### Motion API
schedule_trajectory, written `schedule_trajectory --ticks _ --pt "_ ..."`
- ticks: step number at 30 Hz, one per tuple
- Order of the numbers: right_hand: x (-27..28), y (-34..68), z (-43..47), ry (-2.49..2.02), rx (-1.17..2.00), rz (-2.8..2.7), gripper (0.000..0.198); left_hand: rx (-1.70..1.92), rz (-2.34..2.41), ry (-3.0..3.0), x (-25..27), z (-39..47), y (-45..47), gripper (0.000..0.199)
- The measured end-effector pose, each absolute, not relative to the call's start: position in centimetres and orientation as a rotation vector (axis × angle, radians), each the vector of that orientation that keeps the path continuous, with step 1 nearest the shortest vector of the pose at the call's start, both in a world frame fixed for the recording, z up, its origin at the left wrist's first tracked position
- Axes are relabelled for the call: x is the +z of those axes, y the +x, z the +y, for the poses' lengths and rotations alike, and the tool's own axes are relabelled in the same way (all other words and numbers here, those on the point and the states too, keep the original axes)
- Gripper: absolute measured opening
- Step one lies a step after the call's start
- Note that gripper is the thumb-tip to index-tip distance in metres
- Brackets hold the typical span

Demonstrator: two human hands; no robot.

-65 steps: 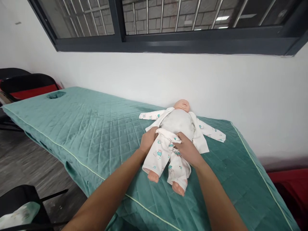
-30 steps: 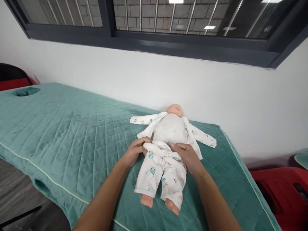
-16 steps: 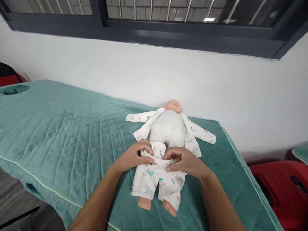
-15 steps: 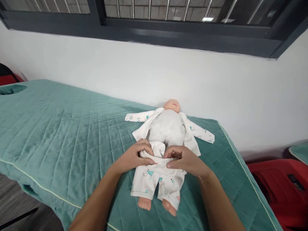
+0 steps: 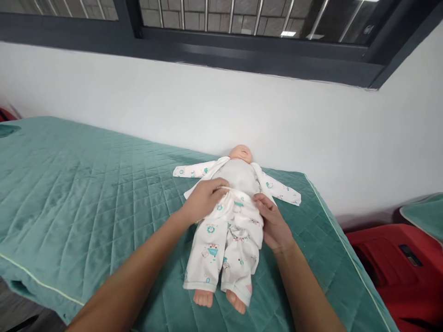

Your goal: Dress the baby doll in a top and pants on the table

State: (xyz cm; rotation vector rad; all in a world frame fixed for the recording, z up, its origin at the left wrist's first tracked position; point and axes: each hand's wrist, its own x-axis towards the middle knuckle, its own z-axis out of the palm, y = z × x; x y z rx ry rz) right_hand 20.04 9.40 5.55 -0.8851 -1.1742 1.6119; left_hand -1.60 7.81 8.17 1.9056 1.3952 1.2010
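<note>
A baby doll (image 5: 241, 153) lies on its back, head toward the wall and feet toward me. White printed pants (image 5: 209, 240) cover its legs, with the waistband up around the lower belly and the bare feet sticking out. Its white printed jacket (image 5: 282, 188) hangs open, sleeves spread to both sides, over a pale cloth torso. My left hand (image 5: 206, 196) is closed on the waistband at the doll's left-of-picture side. On the other side my right hand (image 5: 272, 219) has bent fingers at the waistband edge; its fingertips pinch the pants there.
Under the doll is a bed with a green quilted cover (image 5: 104, 184). A white wall (image 5: 138, 101) and a dark window frame (image 5: 259, 55) stand behind it. A red plastic object (image 5: 394, 272) is at the right, beside the bed.
Both hands have moved up toward the doll's belly, drawing the pants' waistband from the thighs to the lower torso. The pants are now stretched out along the legs.
</note>
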Motion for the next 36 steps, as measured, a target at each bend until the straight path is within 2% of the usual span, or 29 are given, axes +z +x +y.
schedule_trajectory --ticks 4,9,14,18,24,31,36 --pt "5.0 21.1 10.7 -0.914 1.413 -1.016 0.035 1.421 1.394 1.648 6.8 10.3 -2.6 0.02" --pt "3.7 21.5 12.4 -0.921 1.412 -0.897 0.031 1.526 1.366 1.212 3.0 11.0 -3.5 0.03" --pt "2.9 20.8 13.0 -1.006 1.436 -0.906 0.04 1.363 1.271 1.125 2.8 11.2 -4.2 0.034" --pt "3.0 21.1 13.0 -1.07 1.384 -1.033 0.038 1.192 1.285 1.282 3.5 11.2 -5.3 0.034" --pt "3.8 23.6 13.3 -1.179 1.521 -1.323 0.039 0.934 1.212 1.378 3.5 10.8 -7.3 0.03" --pt "3.9 24.2 13.3 -1.189 1.604 -1.365 0.04 0.899 0.943 1.493 3.9 10.5 -8.0 0.02" --pt "3.4 24.1 13.5 -1.249 1.553 -1.414 0.046 0.865 0.93 1.501 3.8 10.7 -7.9 0.019"
